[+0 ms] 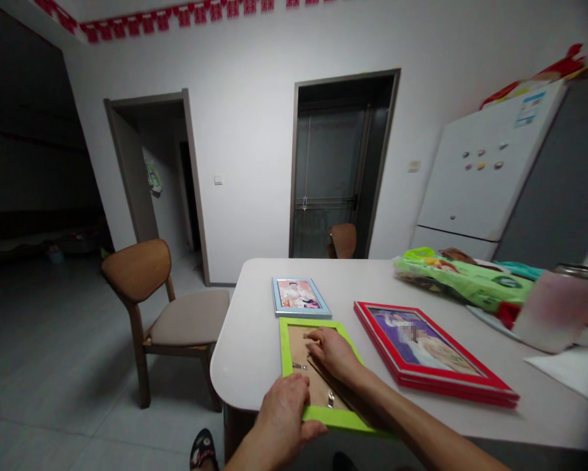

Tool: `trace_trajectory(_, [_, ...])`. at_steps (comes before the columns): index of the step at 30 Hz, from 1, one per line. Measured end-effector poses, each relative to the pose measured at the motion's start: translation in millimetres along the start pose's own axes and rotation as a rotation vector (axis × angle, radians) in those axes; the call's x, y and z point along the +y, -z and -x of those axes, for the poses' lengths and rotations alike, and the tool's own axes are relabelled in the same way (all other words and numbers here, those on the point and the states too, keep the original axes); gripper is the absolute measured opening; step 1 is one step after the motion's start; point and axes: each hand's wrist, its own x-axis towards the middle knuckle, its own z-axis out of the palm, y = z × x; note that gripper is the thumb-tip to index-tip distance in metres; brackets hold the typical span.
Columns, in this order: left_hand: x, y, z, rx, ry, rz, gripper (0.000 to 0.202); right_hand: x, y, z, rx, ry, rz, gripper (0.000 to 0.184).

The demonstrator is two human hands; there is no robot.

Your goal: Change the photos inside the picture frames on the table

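Worktop [252,333] bore a green frame [319,387]; left hand [284,405] clamped fingers on its near-left corner; right hand [336,354] touched its back, finger closure unclear.

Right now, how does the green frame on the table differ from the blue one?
The green frame has its back up, showing a brown backing; the blue frame has its front up, showing a picture.
The left hand and right hand are on the green frame, while neither touches the blue frame.
The green frame is nearer the person; the blue frame lies beyond it.
Both are rectangular.
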Motion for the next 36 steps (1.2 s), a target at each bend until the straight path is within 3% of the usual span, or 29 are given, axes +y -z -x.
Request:
trace_trajectory(9, [1,-1.0,-4,-0.067,0.061,0.044,0.063,30,-24,-52,0.010,-0.241,-0.024,0.019])
trace_trajectory(15, [0,-4.4,-4,-0.104,0.093,-0.008,0.071,35,-27,-64,0.071,-0.328,-0.065,0.014])
trace_trajectory(20, [18,-10.8,-14,-0.081,0.046,-0.110,0.067,32,-7,-54,0.125,-0.275,-0.195,0.023])
trace_trajectory(25, [35,-26.4,-31,-0.149,-0.064,-0.180,0.045,41,35,-17,0.128,-0.198,-0.351,0.025])
trace_trajectory(29, [35,-13.6,-39,-0.004,-0.110,-0.090,0.047,50,64,24,0.235,-0.263,-0.712,0.025])
trace_trajectory(32, [44,7.6,-51,0.210,-0.092,0.180,0.032,41,61,47,0.300,-0.414,-1.073,0.028])
trace_trajectory(34, [58,15.7,-61,0.356,-0.017,0.450,0.020,26,48,55,0.180,-0.505,-1.274,0.034])
trace_trajectory(36, [74,15.6,-71,0.447,0.065,0.756,0.020,9,35,59,0.029,-0.526,-1.469,0.042])
